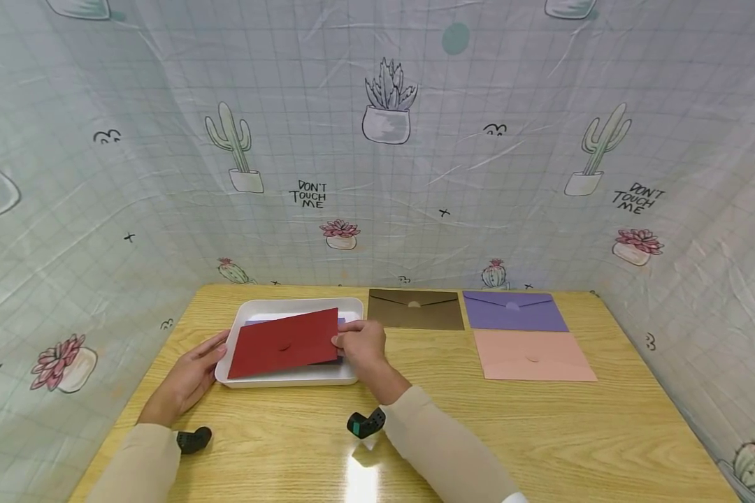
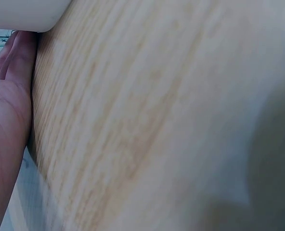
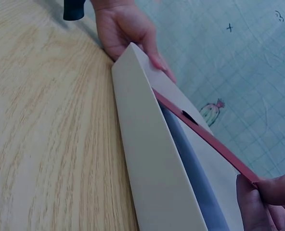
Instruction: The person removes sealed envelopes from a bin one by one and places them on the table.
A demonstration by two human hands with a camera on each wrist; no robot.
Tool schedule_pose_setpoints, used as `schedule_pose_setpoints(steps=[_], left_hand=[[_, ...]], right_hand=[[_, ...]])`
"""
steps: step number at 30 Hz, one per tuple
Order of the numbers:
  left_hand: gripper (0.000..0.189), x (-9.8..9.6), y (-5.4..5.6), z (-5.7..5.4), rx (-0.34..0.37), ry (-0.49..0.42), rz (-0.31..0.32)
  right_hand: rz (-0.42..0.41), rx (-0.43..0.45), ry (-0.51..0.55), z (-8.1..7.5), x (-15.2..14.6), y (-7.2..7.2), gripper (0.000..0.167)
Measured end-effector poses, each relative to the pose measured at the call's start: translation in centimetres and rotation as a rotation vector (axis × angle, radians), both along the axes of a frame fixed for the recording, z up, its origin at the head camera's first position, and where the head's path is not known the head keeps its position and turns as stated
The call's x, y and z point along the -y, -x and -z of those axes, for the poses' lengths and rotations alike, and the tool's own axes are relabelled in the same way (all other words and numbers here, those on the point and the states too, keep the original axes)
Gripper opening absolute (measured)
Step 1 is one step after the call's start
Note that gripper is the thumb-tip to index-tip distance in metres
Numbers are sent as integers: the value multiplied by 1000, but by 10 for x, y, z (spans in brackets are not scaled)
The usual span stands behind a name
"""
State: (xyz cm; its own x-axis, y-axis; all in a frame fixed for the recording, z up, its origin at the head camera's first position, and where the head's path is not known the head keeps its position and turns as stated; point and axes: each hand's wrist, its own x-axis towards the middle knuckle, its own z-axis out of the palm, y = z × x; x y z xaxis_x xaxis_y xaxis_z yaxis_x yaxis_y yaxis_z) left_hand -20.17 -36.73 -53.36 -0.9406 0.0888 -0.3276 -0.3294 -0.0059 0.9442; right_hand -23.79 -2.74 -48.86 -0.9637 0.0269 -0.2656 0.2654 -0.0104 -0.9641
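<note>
A red envelope (image 1: 283, 342) lies tilted in a white tray (image 1: 289, 382), its right end raised above the tray floor. My right hand (image 1: 363, 346) pinches that right edge between thumb and fingers; the right wrist view shows the same grip on the red envelope (image 3: 214, 142). Beneath it a blue-purple envelope (image 1: 342, 322) and a dark edge peek out, mostly hidden. My left hand (image 1: 191, 374) rests against the tray's left side with its fingers fairly straight. In the left wrist view the left hand (image 2: 10, 101) touches the tray's corner (image 2: 32, 14).
Right of the tray, a brown envelope (image 1: 415, 311) and a purple envelope (image 1: 514, 312) lie along the table's back edge. A pink envelope (image 1: 533, 356) lies just in front of the purple one. A patterned curtain (image 1: 447, 161) hangs behind the wooden table (image 1: 453, 412).
</note>
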Motion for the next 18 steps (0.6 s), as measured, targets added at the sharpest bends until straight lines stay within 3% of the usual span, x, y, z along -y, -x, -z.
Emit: schedule_pose_setpoints(steps=[7, 18], left_hand=[[77, 2, 1, 1, -14, -16, 14], [77, 2, 1, 2, 0, 4, 25]], right_hand=[[0, 1, -18, -4, -6, 2, 11], [-12, -5, 59, -8, -24, 0, 14]])
